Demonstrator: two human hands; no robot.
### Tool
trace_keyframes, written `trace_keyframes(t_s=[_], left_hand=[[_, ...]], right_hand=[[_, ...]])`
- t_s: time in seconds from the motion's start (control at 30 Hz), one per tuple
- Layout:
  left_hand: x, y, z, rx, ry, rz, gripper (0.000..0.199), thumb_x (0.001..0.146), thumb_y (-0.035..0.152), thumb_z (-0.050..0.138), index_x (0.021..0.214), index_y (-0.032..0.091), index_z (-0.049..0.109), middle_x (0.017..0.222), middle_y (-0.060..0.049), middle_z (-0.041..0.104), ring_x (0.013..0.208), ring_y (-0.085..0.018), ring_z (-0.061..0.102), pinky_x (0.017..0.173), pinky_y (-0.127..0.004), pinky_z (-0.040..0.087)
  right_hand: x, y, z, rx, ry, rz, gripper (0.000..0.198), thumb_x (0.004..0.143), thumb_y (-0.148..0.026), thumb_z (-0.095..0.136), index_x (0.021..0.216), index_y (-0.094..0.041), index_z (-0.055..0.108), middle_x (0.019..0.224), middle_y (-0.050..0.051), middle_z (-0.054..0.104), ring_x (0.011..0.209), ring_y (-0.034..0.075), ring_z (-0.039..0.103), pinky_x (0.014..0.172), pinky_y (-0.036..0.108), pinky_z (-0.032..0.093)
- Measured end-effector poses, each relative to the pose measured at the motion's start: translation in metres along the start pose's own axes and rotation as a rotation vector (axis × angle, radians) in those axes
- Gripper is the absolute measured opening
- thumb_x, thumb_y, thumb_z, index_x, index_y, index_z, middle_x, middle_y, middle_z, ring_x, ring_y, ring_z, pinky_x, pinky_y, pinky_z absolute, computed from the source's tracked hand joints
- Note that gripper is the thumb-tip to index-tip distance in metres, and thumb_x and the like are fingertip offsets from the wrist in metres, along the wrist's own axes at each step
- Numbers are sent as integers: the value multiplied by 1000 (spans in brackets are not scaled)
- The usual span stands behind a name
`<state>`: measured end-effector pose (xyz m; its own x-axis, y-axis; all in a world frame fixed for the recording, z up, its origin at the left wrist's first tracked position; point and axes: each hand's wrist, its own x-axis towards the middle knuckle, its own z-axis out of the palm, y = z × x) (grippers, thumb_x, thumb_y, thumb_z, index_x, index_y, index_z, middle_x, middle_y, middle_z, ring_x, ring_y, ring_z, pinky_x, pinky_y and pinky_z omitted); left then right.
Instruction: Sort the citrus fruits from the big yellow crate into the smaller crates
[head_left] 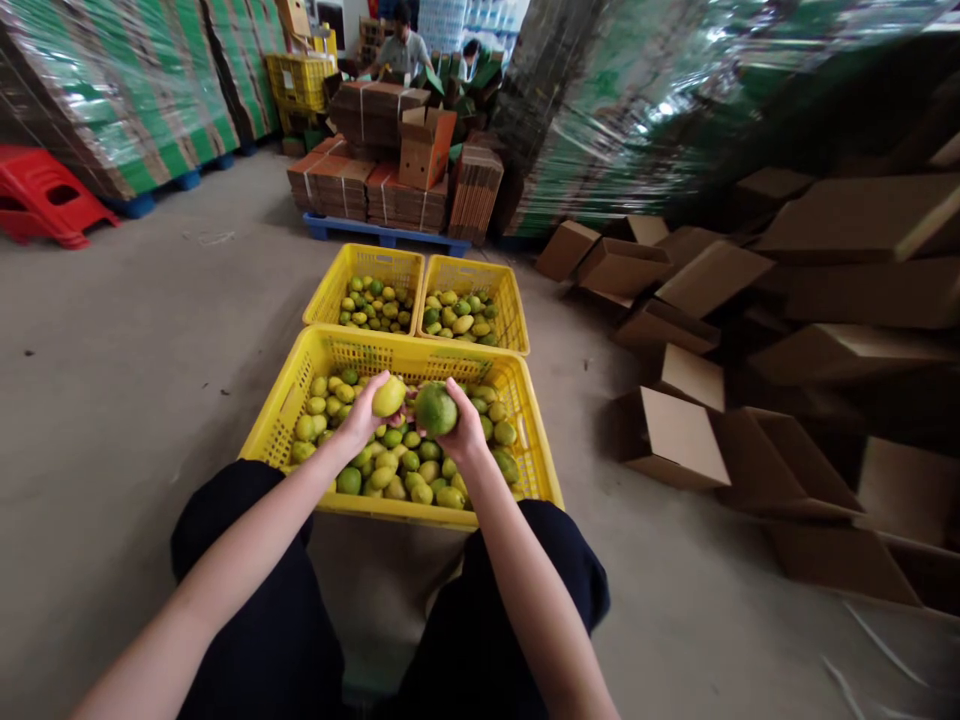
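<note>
Over a large yellow crate [300, 365] full of yellow and green lemons [386, 460], my two hands are held close together. My left hand [364, 412] is closed around a yellow lemon [388, 397]. A larger, rounder green lemon [436, 410] sits in the grip of my right hand [466, 428]. Both fruits are raised above the pile, side by side. Some of the fingers are hidden behind the fruit. Just beyond stand two smaller yellow crates, the left one [322, 288] and the right one [512, 305], each partly filled with similar fruit.
Empty cardboard boxes [679, 435] lie heaped on the right. Bundled flat cartons [330, 180] rest on a blue pallet [382, 235] ahead. At left are a red stool [52, 195] and wrapped green stacks [135, 90]. Two people, one in a grey shirt [405, 55], are at the back.
</note>
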<state>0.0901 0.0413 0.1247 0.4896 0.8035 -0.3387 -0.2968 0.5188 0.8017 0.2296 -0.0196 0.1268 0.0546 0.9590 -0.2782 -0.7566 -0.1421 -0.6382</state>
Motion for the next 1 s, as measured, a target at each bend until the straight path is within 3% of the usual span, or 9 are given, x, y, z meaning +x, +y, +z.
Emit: trace_keyframes(t_s=[0.17, 0.33, 0.47, 0.6, 0.73, 0.87, 1.0], left_hand=[[-6, 10, 1, -427, 29, -43, 27, 85, 35, 48, 79, 12, 62, 69, -7, 68, 56, -11, 64, 52, -18, 54], [-5, 12, -1, -671, 55, -2, 25, 89, 23, 45, 105, 16, 63, 100, -9, 72, 89, -15, 72, 72, -22, 61], [-3, 12, 0, -681, 101, 10, 21, 93, 26, 47, 103, 17, 63, 94, -7, 73, 89, -18, 73, 70, -26, 62], [-7, 11, 1, -677, 77, -89, 20, 93, 27, 49, 84, 15, 61, 77, -4, 70, 67, -13, 70, 53, -18, 58], [-7, 12, 1, -682, 54, -56, 20, 91, 23, 49, 78, 15, 60, 78, -5, 68, 76, -15, 70, 65, -24, 61], [-7, 11, -5, -563, -79, -113, 31, 94, 31, 45, 69, 16, 57, 73, -5, 64, 65, -12, 64, 54, -19, 56], [-20, -8, -10, -401, -78, -78, 25, 93, 34, 49, 81, 16, 63, 82, -8, 68, 77, -18, 68, 62, -28, 60]], right_hand=[[-8, -3, 0, 118, -131, 13, 41, 82, -51, 54, 101, -16, 63, 90, 10, 74, 71, 22, 69, 32, 22, 45], [-9, -2, -2, 164, -128, -33, 39, 83, -35, 49, 116, -17, 59, 94, 9, 74, 72, 21, 69, 38, 24, 52], [-5, 1, -1, 190, -114, -56, 36, 81, -36, 53, 111, -17, 61, 86, 8, 73, 63, 20, 67, 33, 21, 46], [-5, 2, 0, 264, -68, -104, 29, 78, -37, 60, 97, -18, 64, 79, 7, 72, 65, 19, 67, 50, 27, 55], [-8, 1, 3, 309, -12, -149, 25, 75, -34, 64, 95, -19, 65, 84, 6, 73, 74, 21, 69, 60, 31, 57], [-8, -2, 3, 362, 74, -157, 22, 74, -35, 64, 89, -19, 65, 82, 5, 73, 72, 20, 68, 58, 29, 56], [-7, -11, -3, 408, 146, -205, 19, 73, -31, 62, 88, -20, 65, 81, 4, 72, 72, 19, 68, 59, 29, 56]])
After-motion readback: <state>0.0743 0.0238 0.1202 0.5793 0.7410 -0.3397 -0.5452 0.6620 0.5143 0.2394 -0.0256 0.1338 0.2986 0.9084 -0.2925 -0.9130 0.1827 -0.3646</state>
